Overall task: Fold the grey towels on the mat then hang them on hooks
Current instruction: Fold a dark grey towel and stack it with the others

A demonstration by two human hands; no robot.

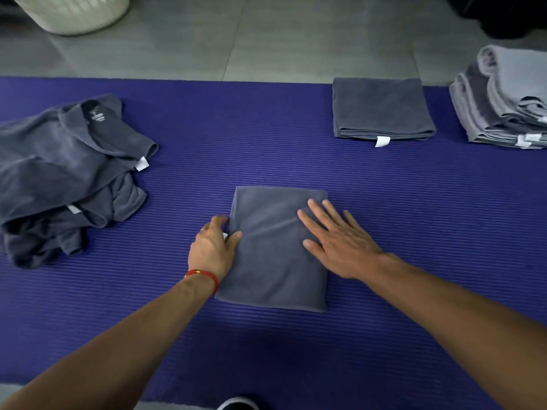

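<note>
Centrally, a folded grey towel (275,250) is pressed onto the purple mat (414,217) by the flat, open-fingered right hand (340,241); its left edge is pinched by the left hand (213,247).

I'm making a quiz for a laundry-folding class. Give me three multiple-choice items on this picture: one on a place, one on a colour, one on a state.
1. Where does the unfolded pile lie on the mat?
A. left side
B. right side
C. centre

2. What colour is the wristband?
A. green
B. red
C. white

3. How is the right hand on the centre towel?
A. clenched in a fist
B. pinching a corner
C. flat, fingers straight

Answers:
1 A: the crumpled heap sits at the left.
2 B: a red band circles the left wrist.
3 C: the palm rests on the towel with fingers spread.
</note>
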